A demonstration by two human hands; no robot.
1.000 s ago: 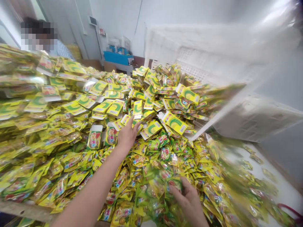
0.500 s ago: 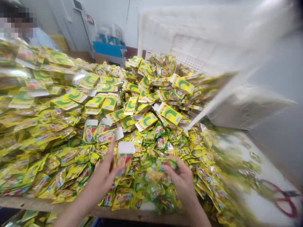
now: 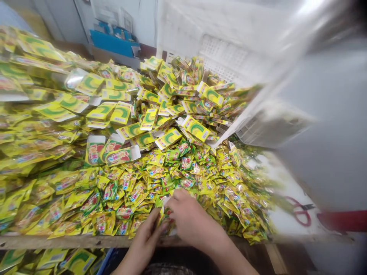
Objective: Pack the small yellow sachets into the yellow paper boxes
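so the left hand point(image 3: 145, 233) has its grip clamped on a small yellow-and-green cardboard box point(image 3: 161, 215), right by the near edge of the wood-edged counter point(image 3: 57, 241). right hand point(image 3: 192, 219) is curled over it, fingertips mostly hidden, so can't tell if that grip is pinching anything. shiny yellow-green plastic sachets point(image 3: 186, 164) are heaped all around, red-handled scissors point(image 3: 301, 212) off to the right.

Before a crate point(image 3: 229, 53) of boxes point(image 3: 210, 93), above sachets point(image 3: 129, 187), left hand point(image 3: 149, 235) holds a half-hidden carton point(image 3: 162, 210), right hand point(image 3: 187, 215) touching it.
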